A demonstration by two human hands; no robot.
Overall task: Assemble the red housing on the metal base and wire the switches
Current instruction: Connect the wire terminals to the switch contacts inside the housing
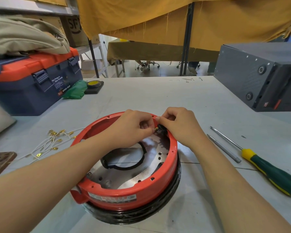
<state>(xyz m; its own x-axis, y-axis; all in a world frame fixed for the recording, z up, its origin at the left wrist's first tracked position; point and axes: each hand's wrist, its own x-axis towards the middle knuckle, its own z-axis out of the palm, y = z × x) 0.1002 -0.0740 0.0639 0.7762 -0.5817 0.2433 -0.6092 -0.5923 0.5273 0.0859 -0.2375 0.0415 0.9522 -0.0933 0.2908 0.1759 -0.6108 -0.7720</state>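
Note:
The red ring housing (133, 190) sits on the round metal base (124, 175), with a black ring (138, 214) underneath. Over the housing's far rim, my right hand (178, 125) grips a small black switch (160, 129) with brass terminals. My left hand (133, 126) reaches across the housing and pinches at the switch's terminals; what its fingertips hold is too small to tell. A bundle of white wires with brass terminals (54, 142) lies on the table to the left.
A green-and-yellow screwdriver (267, 167) and a thin metal tool (223, 148) lie to the right. A blue-and-orange toolbox (37, 83) stands at the back left, with a tape roll (93, 84) beside it. A grey machine case (262, 76) stands at the back right.

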